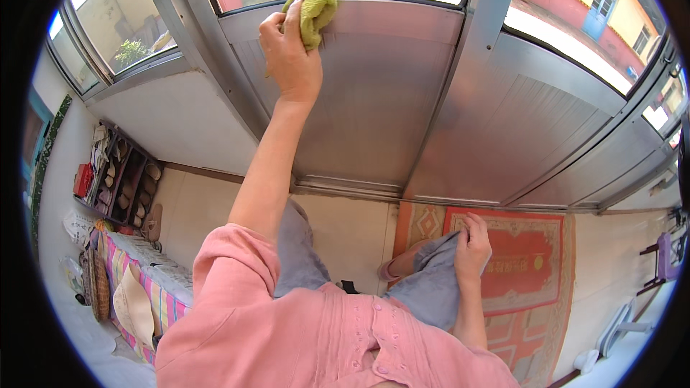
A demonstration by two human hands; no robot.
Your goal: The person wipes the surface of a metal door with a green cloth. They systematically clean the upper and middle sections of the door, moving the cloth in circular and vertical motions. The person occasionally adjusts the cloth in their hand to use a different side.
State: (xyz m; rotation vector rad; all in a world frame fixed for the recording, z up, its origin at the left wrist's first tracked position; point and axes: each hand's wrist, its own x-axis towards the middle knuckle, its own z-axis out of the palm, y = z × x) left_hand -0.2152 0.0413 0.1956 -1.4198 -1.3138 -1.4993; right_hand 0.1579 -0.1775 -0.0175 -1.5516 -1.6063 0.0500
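Observation:
My left hand (293, 57) is closed round a folded yellow-green cloth (313, 16). It presses the cloth against the upper part of a grey metal door panel (374, 86), just below the glass pane. The left arm is stretched out, its pink sleeve pushed up to the elbow. At my right knee, my right hand (472, 250) has its fingers bent and pinches the blue-grey trouser leg (431, 269). Part of its grip is hidden behind the fingers.
A second metal door panel (503, 129) stands to the right. Below it lies a red patterned rug (521, 262). At the left are a shoe rack (126, 179) with several shoes and a striped cloth cover (133, 273). A purple stool (658, 259) stands far right.

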